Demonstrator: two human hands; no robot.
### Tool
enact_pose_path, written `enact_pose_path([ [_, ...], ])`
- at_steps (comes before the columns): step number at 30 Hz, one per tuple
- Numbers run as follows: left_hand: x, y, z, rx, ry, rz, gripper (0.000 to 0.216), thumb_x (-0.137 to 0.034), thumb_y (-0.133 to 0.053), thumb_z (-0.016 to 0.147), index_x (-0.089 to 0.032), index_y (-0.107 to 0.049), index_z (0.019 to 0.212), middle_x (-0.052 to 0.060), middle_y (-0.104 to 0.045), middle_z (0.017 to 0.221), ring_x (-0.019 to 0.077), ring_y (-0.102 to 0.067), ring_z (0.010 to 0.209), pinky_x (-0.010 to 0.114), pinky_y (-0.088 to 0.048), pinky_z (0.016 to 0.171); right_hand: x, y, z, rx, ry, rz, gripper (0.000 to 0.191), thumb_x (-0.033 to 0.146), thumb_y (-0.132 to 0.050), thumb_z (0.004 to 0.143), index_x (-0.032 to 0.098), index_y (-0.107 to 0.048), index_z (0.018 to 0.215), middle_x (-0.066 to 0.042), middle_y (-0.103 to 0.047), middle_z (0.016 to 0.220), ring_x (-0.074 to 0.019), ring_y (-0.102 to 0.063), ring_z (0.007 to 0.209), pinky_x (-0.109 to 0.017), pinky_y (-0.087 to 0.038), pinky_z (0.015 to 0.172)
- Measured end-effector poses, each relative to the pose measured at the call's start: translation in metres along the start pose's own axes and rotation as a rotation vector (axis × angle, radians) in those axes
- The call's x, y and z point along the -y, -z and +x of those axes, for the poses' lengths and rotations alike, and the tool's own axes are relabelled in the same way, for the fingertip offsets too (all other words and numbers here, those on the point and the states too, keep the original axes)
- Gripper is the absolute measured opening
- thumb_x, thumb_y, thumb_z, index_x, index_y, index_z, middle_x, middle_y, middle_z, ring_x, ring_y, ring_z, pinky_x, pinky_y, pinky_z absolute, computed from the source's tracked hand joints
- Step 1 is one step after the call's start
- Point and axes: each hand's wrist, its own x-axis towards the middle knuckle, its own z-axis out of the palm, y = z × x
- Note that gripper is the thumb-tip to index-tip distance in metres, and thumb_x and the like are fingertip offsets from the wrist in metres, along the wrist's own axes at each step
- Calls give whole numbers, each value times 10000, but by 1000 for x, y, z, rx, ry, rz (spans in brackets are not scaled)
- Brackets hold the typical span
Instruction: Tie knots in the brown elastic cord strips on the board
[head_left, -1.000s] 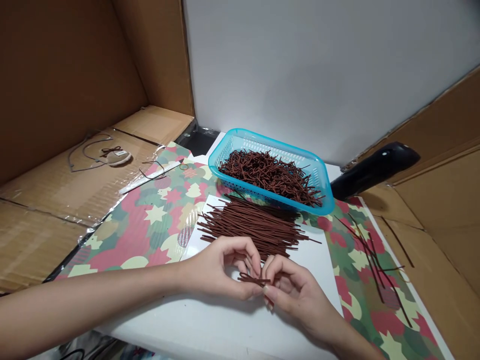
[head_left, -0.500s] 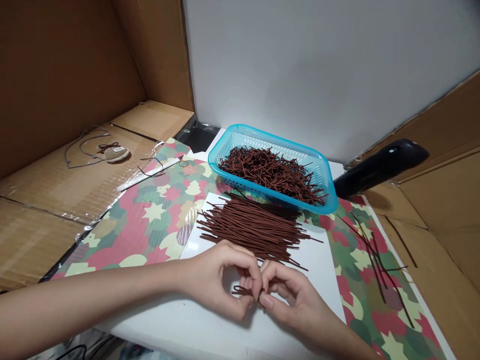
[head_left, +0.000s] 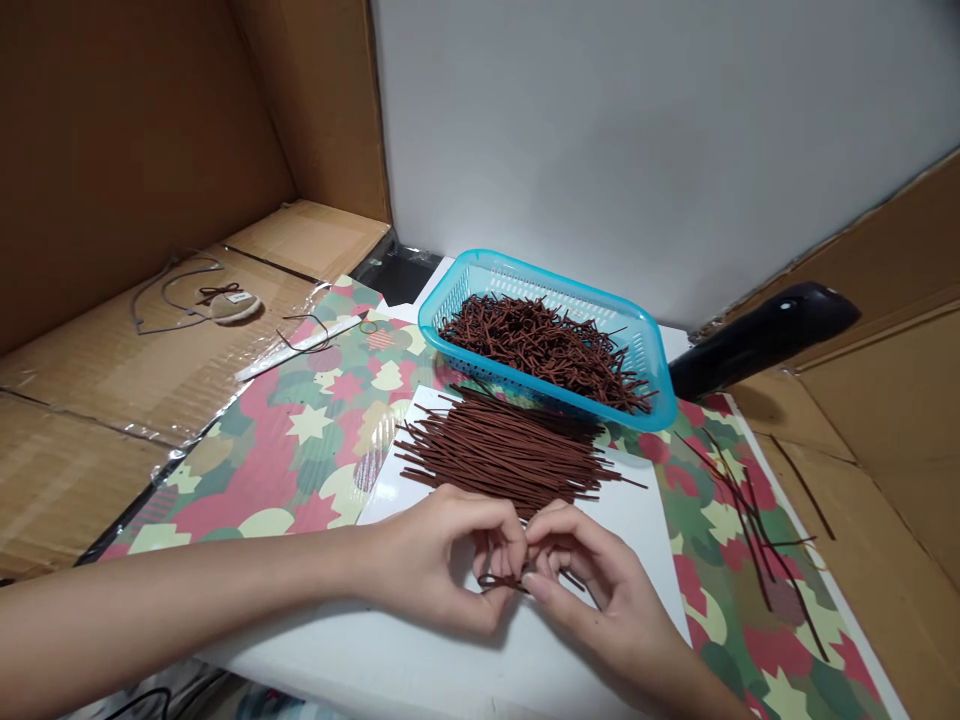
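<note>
Between my two hands is a thin brown cord (head_left: 493,580), bent into a small loop with an end sticking out to the right. The thumb and fingertips of my left hand (head_left: 469,560) are pinched on the looped part. My right hand (head_left: 581,575) pinches the same cord beside them, the fingertips almost touching. Where the cord crosses is hidden by the fingers. Just beyond the hands, a pile of straight brown cords (head_left: 510,450) lies side by side on a white sheet (head_left: 637,520).
A blue plastic basket (head_left: 555,395) full of short brown pieces stands behind the pile. A black handle-like object (head_left: 765,335) juts out to its right. Loose cords (head_left: 757,530) lie on the right of the patterned covering (head_left: 285,440). At left, a small beige tagged item (head_left: 236,308) rests on cardboard.
My fingers have shifted slightly along the cord. The loop now shows lower and more to the right, and a cord end has appeared beside my right fingers.
</note>
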Motion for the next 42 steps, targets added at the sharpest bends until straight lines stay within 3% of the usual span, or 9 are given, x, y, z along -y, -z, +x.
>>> enact_pose_path([
  [4, 5, -3, -2, -45, 95, -42, 195, -133, -628, 673, -179, -494, 807, -30, -558, 663, 87, -527, 579, 171, -420, 529, -4, -2, 0, -97, 187, -209, 65, 179, -631, 819, 214, -664, 864, -45, -611, 781, -157, -559, 646, -252, -464, 534],
  [9, 3, -3, 0, -144, 178, -67, 106, -174, -623, 744, -154, -557, 825, -2, -597, 725, 92, -537, 637, 183, -433, 575, -5, -4, -6, -321, 548, -530, 270, 35, -610, 785, 216, -701, 963, -62, -636, 762, -175, -635, 651, -255, -523, 553],
  [11, 0, -3, 0, -194, 219, -64, 84, -190, -627, 758, -143, -592, 819, -1, -600, 717, 91, -526, 630, 187, -428, 576, -4, -4, -8, -362, 616, -632, 307, 22, -609, 776, 223, -700, 991, -59, -674, 746, -175, -663, 628, -247, -542, 555],
  [14, -3, -4, 0, -218, 293, -139, 123, -230, -671, 744, -137, -630, 815, -1, -616, 712, 93, -533, 636, 198, -432, 592, -3, -4, -9, -375, 602, -672, 294, 41, -631, 766, 232, -699, 977, -46, -729, 762, -186, -698, 648, -243, -573, 592],
  [19, 1, -6, 0, -206, 470, -518, 265, -239, -774, 660, -130, -621, 847, 23, -667, 794, 101, -604, 688, 215, -469, 645, -1, -3, -6, -384, 592, -622, 299, 24, -640, 742, 235, -692, 947, -41, -756, 805, -201, -718, 681, -255, -604, 656],
  [23, 5, -4, 0, -201, 470, -682, 265, -280, -766, 685, -121, -611, 830, 14, -664, 741, 101, -615, 684, 225, -475, 681, -3, -1, -7, -354, 608, -596, 303, 21, -635, 746, 228, -685, 962, -51, -761, 850, -204, -725, 713, -257, -608, 701],
  [33, 8, -3, 5, -176, 552, -762, 278, -57, -759, 552, -125, -619, 782, -22, -659, 696, 66, -594, 601, 185, -458, 604, 5, -1, -4, -285, 542, -444, 258, -1, -672, 717, 200, -708, 876, -90, -715, 851, -207, -700, 761, -265, -600, 678],
  [42, 1, -1, 4, 2, 601, -693, 152, -59, -650, 542, -140, -603, 661, -57, -610, 563, 54, -531, 505, 159, -395, 482, -2, -4, -6, -177, 407, -266, 161, 85, -655, 782, 221, -686, 862, -61, -677, 803, -191, -650, 706, -294, -564, 627],
])
